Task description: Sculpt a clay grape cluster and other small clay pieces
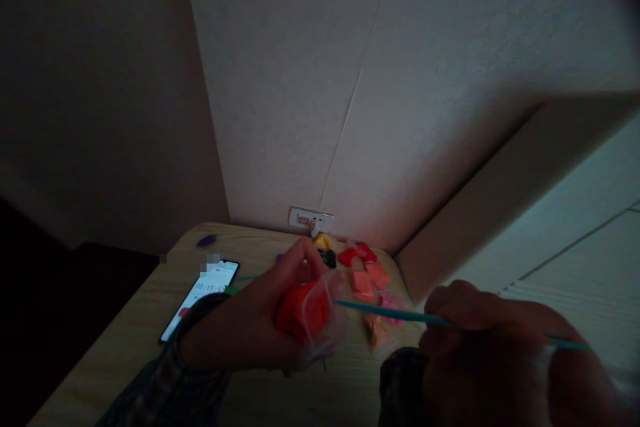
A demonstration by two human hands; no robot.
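Person in patterned sleeves works in dim light over a pale wood desk [125, 320], its far edge by the wall [300, 113]. L hand [257, 323] has its grip clasped round a clear bag w/ red contents [303, 310], held up over the desk btwn its L & R edges. R hand [480, 333], out past the R edge, has its grip pinched on a thin teal stick [395, 311], tip aimed L at the bag's clear plastic; can't tell if they touch. Nr the far R corner: red packets [356, 253], salmon packets [363, 284], a pink one [393, 309] & a peach one [376, 331]. Yellow [323, 241] & black items [327, 257] sit nr the far edge, below a wall socket [297, 219]. Phone [200, 300], screen lit, lies nr the L edge; small purple item [206, 240] nr the far L corner.
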